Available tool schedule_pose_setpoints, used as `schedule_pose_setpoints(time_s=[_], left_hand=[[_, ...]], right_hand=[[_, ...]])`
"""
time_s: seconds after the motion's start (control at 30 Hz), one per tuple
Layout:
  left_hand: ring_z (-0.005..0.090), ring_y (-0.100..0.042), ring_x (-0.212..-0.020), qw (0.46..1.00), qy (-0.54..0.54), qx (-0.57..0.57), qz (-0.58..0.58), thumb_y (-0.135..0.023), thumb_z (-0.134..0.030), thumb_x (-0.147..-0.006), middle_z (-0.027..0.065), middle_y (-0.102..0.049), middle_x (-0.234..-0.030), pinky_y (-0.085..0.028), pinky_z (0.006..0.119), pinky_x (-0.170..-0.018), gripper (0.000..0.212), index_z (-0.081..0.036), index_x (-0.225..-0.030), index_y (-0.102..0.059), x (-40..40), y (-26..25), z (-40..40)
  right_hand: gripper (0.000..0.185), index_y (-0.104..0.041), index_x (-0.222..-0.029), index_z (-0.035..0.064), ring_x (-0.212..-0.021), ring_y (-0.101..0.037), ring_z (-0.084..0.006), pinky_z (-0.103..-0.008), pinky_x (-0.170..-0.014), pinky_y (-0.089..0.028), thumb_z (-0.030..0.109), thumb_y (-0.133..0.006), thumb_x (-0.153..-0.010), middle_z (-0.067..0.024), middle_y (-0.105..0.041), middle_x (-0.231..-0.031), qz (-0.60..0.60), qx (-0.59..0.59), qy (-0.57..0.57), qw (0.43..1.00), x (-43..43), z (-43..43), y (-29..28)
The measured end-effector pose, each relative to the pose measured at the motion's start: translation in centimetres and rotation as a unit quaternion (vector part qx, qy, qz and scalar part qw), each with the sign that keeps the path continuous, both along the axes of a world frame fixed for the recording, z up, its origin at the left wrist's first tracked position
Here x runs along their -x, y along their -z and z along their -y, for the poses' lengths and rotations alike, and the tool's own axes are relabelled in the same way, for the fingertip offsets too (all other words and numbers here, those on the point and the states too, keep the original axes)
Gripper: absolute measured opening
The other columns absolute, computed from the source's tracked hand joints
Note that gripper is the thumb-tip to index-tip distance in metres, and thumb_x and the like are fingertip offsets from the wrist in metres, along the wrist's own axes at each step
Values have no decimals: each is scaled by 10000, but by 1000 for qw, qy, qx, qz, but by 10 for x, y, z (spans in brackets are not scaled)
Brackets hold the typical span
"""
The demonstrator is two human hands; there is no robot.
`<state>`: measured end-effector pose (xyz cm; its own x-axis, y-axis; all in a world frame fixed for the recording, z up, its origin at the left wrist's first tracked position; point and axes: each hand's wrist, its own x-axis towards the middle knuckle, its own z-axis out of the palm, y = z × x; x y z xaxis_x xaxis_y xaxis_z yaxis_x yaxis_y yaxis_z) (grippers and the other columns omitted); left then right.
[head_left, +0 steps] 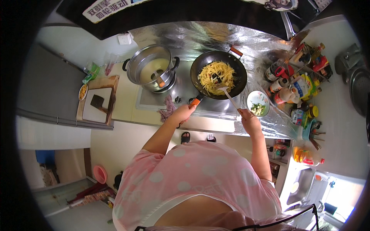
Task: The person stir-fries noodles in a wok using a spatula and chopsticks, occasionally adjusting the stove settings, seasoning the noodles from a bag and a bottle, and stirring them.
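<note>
My left hand (184,112) grips the orange-and-black handle (197,101) of a dark wok (199,60) on the right side of the stove. Inside the wok lies a heap of yellow shredded food, seemingly potato strips (212,69), with dark and reddish bits among it. A metal spatula (230,98) is held by its handle in my right hand (251,119); its blade rests in the near part of the strips. Just right of the spatula stands a floral bowl (266,99) with chopped green and pale pieces (257,109).
A steel pot (134,70) with cloudy liquid and a wooden-handled ladle (159,80) stands left. A mauve cloth (168,109) lies at the stove's front edge. Further left, a cleaver (97,101) rests on a cutting board (114,86). Sauce bottles (279,86) crowd the right. The range hood (179,14) overhangs the back.
</note>
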<state>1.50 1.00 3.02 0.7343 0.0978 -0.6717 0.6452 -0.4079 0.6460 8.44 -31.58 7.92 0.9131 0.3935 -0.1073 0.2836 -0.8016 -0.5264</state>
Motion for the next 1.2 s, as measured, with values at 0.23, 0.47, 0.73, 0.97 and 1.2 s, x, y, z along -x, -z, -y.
schedule_pose_setpoints(time_s=[0.23,0.47,0.73,0.97,1.2], left_hand=[[168,-531,-413,995,86,28,40,-402,-429,-911,60,-541,-525,-433,313,-410,435,-17,-831,-514,-5,-8,-8],[238,-599,-544,991,114,39,60,-392,-448,-896,106,-597,-638,-465,374,-540,448,-32,-874,-559,-5,28,-18],[337,-610,-720,975,168,-71,130,-372,-523,-869,143,-627,-718,-448,437,-658,525,-45,-853,-589,-10,38,-19],[334,-615,-827,977,170,-95,92,-383,-531,-856,139,-651,-835,-457,430,-726,534,-58,-923,-619,-7,35,-20],[316,-620,-840,977,169,-91,92,-396,-534,-847,127,-654,-854,-459,416,-736,524,-72,-964,-614,-8,33,-20]], right_hand=[[317,-587,-1091,155,-821,-606,-326,-413,-709,-477,72,-561,-787,-140,-634,-913,-21,-5,-3,1000,8,-17,-91],[222,-633,-1016,165,-811,-608,-304,-418,-687,-483,164,-548,-810,-117,-639,-838,13,263,-64,963,6,-40,-173],[220,-588,-1028,146,-837,-629,-300,-403,-696,-512,153,-463,-848,-122,-647,-881,77,310,-75,945,-44,-96,-98],[203,-632,-994,164,-827,-636,-267,-390,-684,-516,158,-503,-836,-82,-657,-895,55,380,-112,917,-55,-89,-166],[174,-648,-943,133,-840,-638,-262,-389,-683,-511,165,-516,-835,-82,-659,-876,27,456,-104,883,-57,-90,-142]])
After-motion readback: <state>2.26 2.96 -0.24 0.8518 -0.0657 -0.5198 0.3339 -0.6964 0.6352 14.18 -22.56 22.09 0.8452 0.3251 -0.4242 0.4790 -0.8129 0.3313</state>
